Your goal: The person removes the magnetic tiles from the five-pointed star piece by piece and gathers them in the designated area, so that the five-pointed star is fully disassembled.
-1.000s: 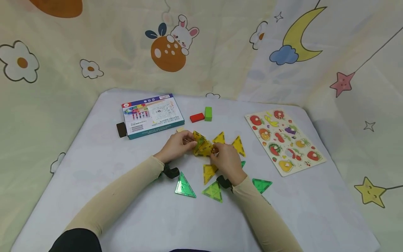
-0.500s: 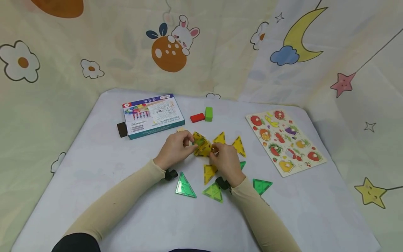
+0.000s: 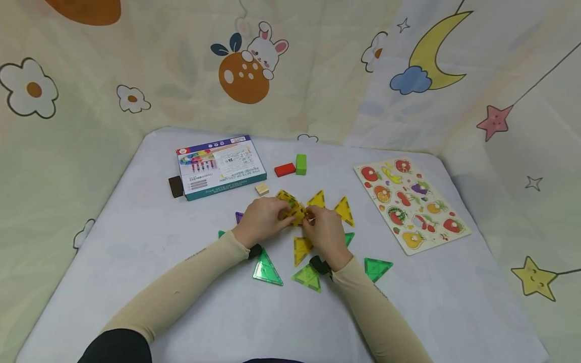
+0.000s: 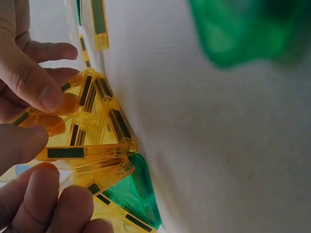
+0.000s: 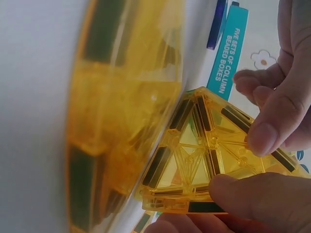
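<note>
There are 3 flat yellow triangles (image 3: 344,210), plus 1 clump (image 3: 294,210) of more yellow ones, too bunched to count. 5 green triangles (image 3: 267,267) show, 2 of them only in part, and 1 purple corner (image 3: 238,217). Besides these there are 4 blocks, 1 red block (image 3: 284,169), 1 green block (image 3: 300,164), 1 pale block (image 3: 261,189) and 1 dark block (image 3: 174,186), then 1 box (image 3: 220,165) and 1 puzzle board (image 3: 410,204).

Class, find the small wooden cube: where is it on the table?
In the head view, the small wooden cube lies just right of the blue box, beyond the left hand.
</note>
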`<state>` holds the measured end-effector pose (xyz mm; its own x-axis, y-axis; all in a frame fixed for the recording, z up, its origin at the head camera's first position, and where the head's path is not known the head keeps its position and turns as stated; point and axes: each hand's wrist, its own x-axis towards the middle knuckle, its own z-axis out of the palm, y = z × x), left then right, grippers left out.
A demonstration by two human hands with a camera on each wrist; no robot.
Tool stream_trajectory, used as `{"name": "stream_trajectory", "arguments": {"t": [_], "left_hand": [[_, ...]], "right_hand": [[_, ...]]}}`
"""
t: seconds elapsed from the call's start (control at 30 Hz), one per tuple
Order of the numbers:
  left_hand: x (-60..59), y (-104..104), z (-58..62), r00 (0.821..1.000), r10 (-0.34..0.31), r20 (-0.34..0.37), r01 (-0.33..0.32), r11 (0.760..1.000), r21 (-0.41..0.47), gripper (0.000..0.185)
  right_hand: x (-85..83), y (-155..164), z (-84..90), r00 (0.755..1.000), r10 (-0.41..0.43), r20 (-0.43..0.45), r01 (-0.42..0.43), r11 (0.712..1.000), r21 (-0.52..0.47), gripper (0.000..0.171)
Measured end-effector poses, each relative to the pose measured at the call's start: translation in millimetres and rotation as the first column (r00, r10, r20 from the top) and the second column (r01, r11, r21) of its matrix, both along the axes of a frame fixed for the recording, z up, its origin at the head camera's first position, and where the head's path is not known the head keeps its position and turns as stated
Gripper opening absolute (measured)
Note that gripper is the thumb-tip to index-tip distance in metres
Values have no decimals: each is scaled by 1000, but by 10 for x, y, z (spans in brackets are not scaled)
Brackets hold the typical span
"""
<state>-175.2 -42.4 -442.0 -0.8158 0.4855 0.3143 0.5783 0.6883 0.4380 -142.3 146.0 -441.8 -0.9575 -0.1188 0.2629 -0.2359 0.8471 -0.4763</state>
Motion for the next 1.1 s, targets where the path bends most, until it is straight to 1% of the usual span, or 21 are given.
{"name": "stream_trajectory", "arguments": {"t": [0.13,0.23,0.33,0.43,0.53,0.67,0.73,0.8,0.9,1.0,1.03,1.1], "left_hand": [[-6,-11,14,1000,-7,-22,8,999,33,21],[-7,-9,45,999,-26,-35,28,997,65,22],[-8,18,75,998,-51,-31,53,995,83,22],[-2,37,96,998,-60,-33,63,994,92,21],[-10,20,113,994,-69,-84,77,992,97,22],[-79,-31,163,977,-109,-183,126,988,84,29],[-133,-55,195,972,-134,-191,149,987,63,32],[-190,-72,224,975,-163,-152,171,984,41,34],[-264,-82,255,978,-207,-31,208,978,25,32],[-313,-78,265,966,-241,88,240,970,29,27],[-325,-77,263,962,-246,118,244,969,31,27],[-344,-70,265,955,-254,153,252,967,37,27]], "right_hand": [[3,10,4,1000,7,-13,-7,1000,-3,20],[3,17,4,1000,8,-13,-8,1000,-5,21],[1,17,6,1000,2,-6,-2,1000,-4,21],[0,17,-2,1000,5,-11,-5,1000,-5,21],[2,19,-3,999,19,-29,-20,1000,-11,20],[5,17,3,998,30,-49,-31,999,-9,19],[8,13,9,998,30,-51,-31,999,-9,18],[13,10,10,999,28,-47,-29,999,-14,18],[12,15,12,999,29,-32,-29,999,-17,19],[9,19,5,999,30,-20,-30,999,-18,19],[8,20,3,999,31,-20,-31,999,-18,19],[4,23,2,999,31,-25,-32,999,-19,19]]}}
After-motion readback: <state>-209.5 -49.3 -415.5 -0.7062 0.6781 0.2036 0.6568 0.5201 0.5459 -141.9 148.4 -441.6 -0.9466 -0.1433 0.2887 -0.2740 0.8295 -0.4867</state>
